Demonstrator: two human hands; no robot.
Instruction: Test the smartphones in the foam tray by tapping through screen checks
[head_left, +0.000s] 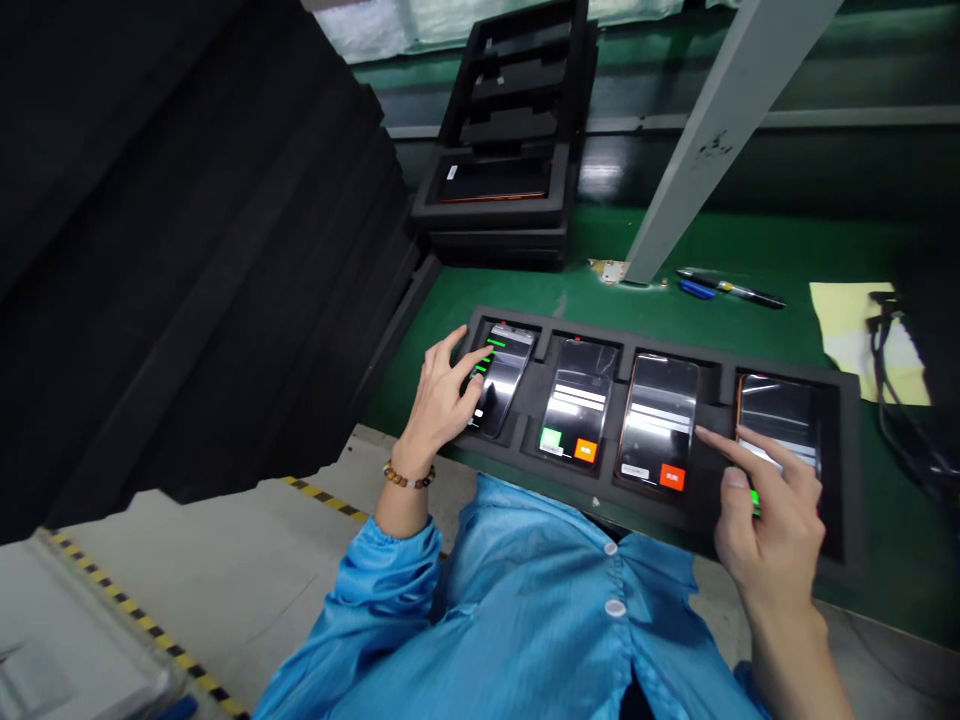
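Observation:
Several smartphones lie face up, screens lit, in the slots of a black foam tray [525, 425]. Over the leftmost phone [504, 385] is my left hand [444, 392], fingers spread, index fingertip at its screen. Beside it, the second phone [577, 390] shows a green and an orange button. The third phone [658, 420] shows a red-orange button. My right hand [776, 510] is over the rightmost phone [780, 400] and partly hides it. Its index finger stretches toward the right edge of the third phone; I cannot tell whether it touches.
Behind stand stacked black foam trays [491, 215], with a phone [495, 180] in the top one. A tall stack of black foam [187, 250] fills the left. A grey post [720, 130], pens [731, 288], yellow paper [855, 320] and cables [885, 370] are on the green bench.

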